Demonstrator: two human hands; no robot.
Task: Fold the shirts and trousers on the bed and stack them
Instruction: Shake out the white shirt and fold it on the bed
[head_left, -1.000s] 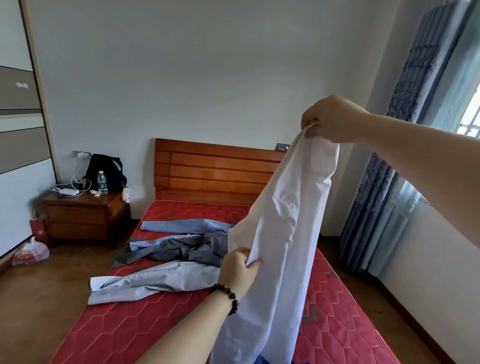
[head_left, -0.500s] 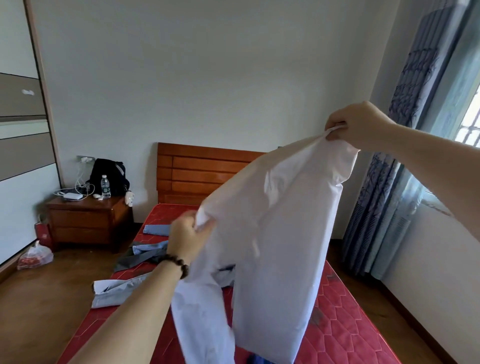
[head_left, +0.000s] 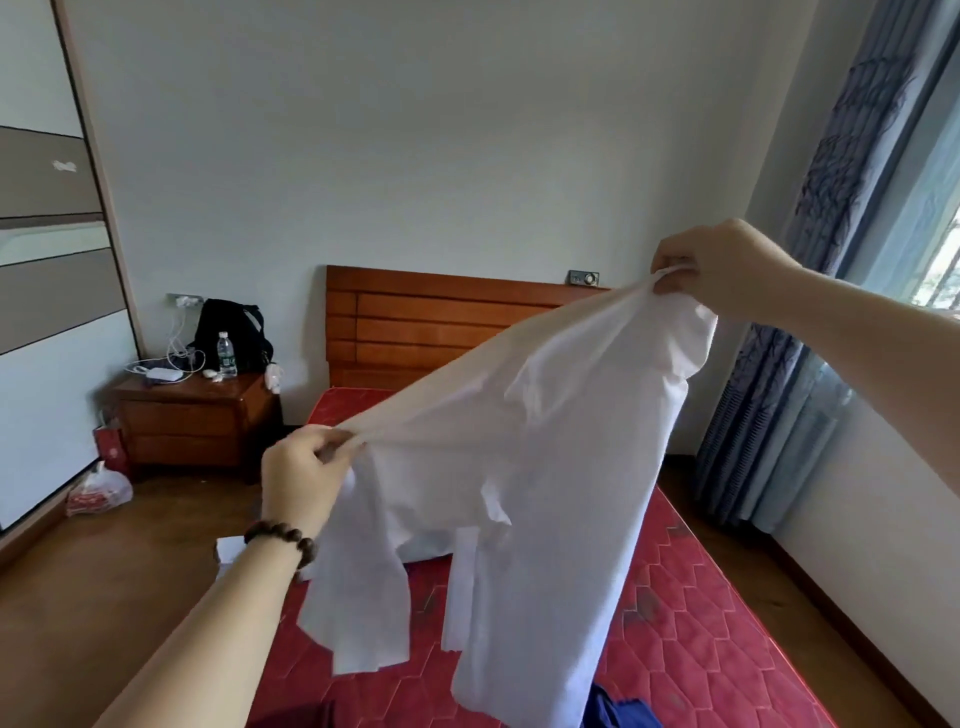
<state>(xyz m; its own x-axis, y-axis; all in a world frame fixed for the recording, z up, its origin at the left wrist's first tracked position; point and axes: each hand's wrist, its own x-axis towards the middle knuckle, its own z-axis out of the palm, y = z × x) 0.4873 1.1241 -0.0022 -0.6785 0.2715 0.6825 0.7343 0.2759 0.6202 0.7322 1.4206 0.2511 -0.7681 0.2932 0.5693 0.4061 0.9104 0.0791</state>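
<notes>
White shirt (head_left: 545, 441) hangs mid-frame over the red bed (head_left: 701, 623), left hand (head_left: 304, 478) and right hand (head_left: 722, 270) each pinching a top corner (looks light and floppy, so I'd grip the shoulder seams to stop it sagging).

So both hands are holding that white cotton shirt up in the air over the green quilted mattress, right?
Not quite: the mattress is red, not green, as the head view shows. The rest stands: the left hand and the right hand each grip the white cotton shirt and hold it up in the air over the red quilted mattress.
</notes>
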